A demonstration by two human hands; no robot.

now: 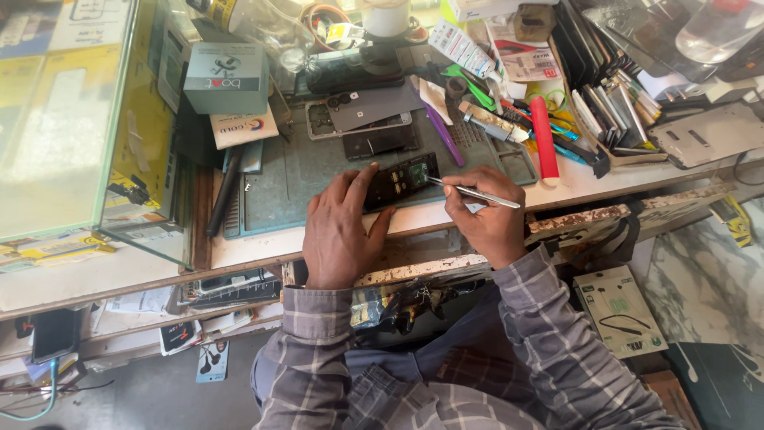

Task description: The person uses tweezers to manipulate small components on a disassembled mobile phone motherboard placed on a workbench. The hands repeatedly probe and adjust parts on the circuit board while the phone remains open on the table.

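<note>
While the left hand (341,231) lies flat with its fingers (360,181) spread loosely, their tips press down on the left end of the opened phone (402,181), which rests on the green mat (302,171) near the bench's front edge. This hand grips nothing; it only pins the phone, with the thumb (380,225) against the phone's near edge at about 5 o'clock from the fingertips. The phone runs from those fingertips toward 2 o'clock, its dark inside and a small green board facing up.

The right hand (485,227) is closed in a pinch around thin metal tweezers (475,193), held like a pen. Its knuckles sit just beside the phone's right end, at 4 o'clock from it. The tweezers' tip points toward 10 o'clock and touches, or nearly touches, the phone's right edge beside the green board; which one cannot be told.

At 12 o'clock from the phone lie a second phone (380,142) and a grey back cover (374,103). A purple tool (442,134) lies at 1 o'clock, and a red cylinder (543,137) farther off at 2 o'clock. A grey box (225,78) stands at 10 o'clock, beside a glass case (68,119).
</note>
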